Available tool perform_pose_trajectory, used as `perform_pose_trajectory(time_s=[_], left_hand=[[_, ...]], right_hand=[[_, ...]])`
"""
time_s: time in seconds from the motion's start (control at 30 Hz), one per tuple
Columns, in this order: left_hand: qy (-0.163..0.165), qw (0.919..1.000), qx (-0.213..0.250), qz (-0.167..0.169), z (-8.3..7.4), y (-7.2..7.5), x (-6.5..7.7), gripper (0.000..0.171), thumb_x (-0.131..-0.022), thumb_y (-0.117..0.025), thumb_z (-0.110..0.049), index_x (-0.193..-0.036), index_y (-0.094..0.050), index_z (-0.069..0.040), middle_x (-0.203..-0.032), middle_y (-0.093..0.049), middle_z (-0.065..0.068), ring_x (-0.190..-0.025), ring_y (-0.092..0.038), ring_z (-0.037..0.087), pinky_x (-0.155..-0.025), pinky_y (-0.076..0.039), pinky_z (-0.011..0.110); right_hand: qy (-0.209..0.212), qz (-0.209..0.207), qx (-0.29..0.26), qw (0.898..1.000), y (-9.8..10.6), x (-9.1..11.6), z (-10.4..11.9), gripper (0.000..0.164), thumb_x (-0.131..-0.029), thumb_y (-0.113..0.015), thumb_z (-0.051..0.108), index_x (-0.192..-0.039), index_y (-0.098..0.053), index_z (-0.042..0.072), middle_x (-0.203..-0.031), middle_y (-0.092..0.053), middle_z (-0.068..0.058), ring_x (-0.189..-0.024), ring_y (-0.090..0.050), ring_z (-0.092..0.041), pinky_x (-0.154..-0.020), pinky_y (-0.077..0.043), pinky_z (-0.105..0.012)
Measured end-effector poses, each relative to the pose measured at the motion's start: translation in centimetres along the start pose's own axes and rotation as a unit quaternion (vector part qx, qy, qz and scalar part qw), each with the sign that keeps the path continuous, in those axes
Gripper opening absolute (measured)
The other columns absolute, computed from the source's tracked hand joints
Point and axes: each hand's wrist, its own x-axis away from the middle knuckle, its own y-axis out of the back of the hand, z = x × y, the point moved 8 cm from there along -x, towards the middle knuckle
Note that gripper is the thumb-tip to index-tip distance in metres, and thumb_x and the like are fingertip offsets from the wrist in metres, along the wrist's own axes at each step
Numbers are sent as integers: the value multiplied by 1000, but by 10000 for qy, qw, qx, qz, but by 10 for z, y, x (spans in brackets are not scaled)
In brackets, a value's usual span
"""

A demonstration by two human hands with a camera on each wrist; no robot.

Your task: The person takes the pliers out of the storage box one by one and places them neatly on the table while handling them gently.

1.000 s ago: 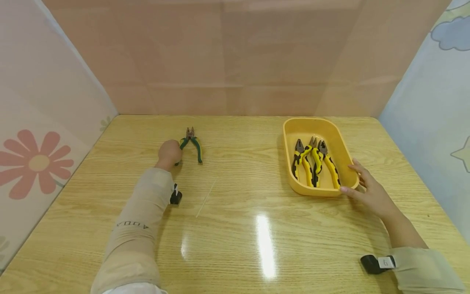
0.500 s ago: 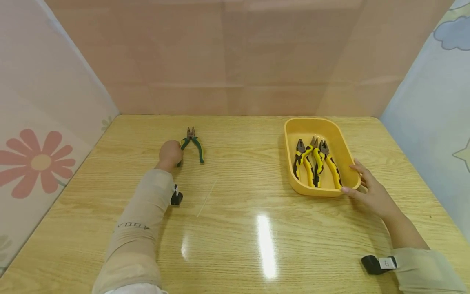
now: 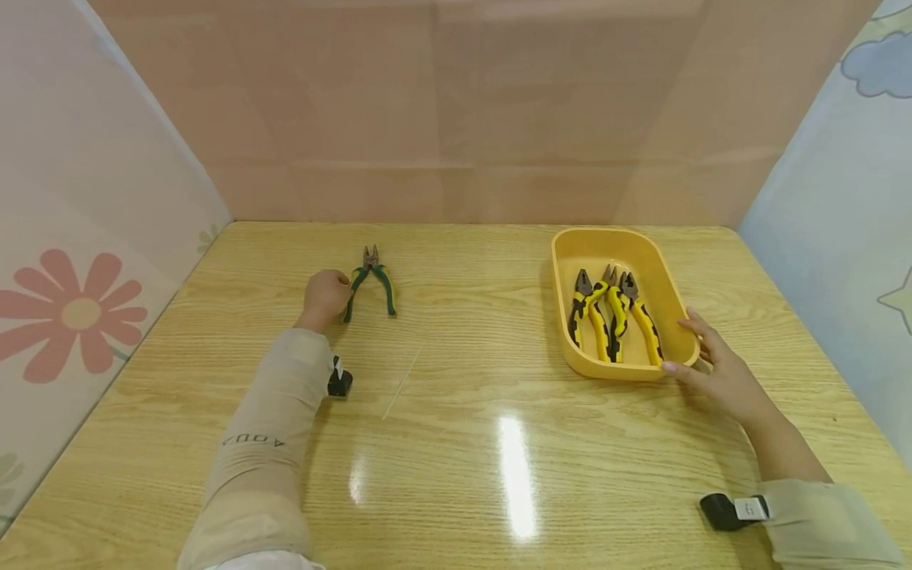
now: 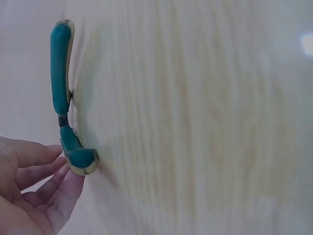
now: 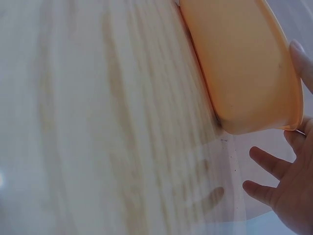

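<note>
Green-and-yellow pliers (image 3: 370, 273) lie with spread handles on the table, jaws toward the back wall. My left hand (image 3: 328, 297) is beside their left handle. In the left wrist view, its loosely bent fingertips (image 4: 73, 183) are at the handle's end; whether they still touch is unclear. My right hand (image 3: 720, 380) holds the near right corner of a yellow plastic tub (image 3: 570, 249), thumb and a finger at the rim, other fingers spread outside. Inside the tub lie several yellow-and-black pliers (image 3: 616, 317), side by side, jaws pointing away.
A thin pale strip (image 3: 401, 384) lies on the wooden table (image 3: 463, 317) between the hands. A pinkish wall (image 3: 449, 111) stands behind the table, with patterned panels at left and right.
My left hand has shifted slightly left, away from the green pliers' handle, showing more of it. The pliers, the tub and my right hand stay in place.
</note>
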Motion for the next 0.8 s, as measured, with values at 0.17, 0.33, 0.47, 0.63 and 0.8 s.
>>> perform_pose_trajectory(time_s=[0.17,0.33,0.47,0.63,0.8], left_hand=[[-131,9998,-162,-74,-7,4,4,33,-85,-43,-7,-112,-50,11,-113,-50,25,-102,-45,38,-83,-39,44],[-218,9997,-20,-102,-15,7,8,36,-85,-44,-12,-113,-49,10,-114,-49,25,-103,-45,38,-84,-38,44],[-207,9996,138,-97,-19,9,11,38,-84,-43,-13,-114,-49,10,-114,-49,24,-102,-46,38,-83,-39,45],[-117,9992,383,19,-19,5,10,38,-86,-45,-15,-115,-49,8,-115,-49,22,-102,-46,36,-83,-39,44],[16,9949,987,185,-19,1,9,38,-87,-48,-20,-116,-50,5,-116,-49,20,-97,-50,33,-83,-40,43]], right_hand=[[-62,-7,-11,10000,0,0,0,70,-82,-60,16,-137,-17,8,-144,3,-1,-112,-19,-56,-83,-18,-65],[-81,42,-7,10000,0,1,0,71,-82,-60,16,-137,-16,7,-144,4,-1,-112,-18,-57,-83,-17,-66],[-54,59,-36,10000,0,1,1,72,-82,-60,15,-137,-15,5,-144,4,-4,-112,-17,-57,-83,-17,-66],[-14,63,-121,9999,-1,0,0,71,-82,-59,14,-137,-15,5,-144,5,-3,-112,-17,-57,-84,-19,-64],[-4,64,-195,9998,-1,1,1,71,-82,-59,13,-137,-15,5,-144,5,-2,-113,-16,-56,-85,-19,-62]])
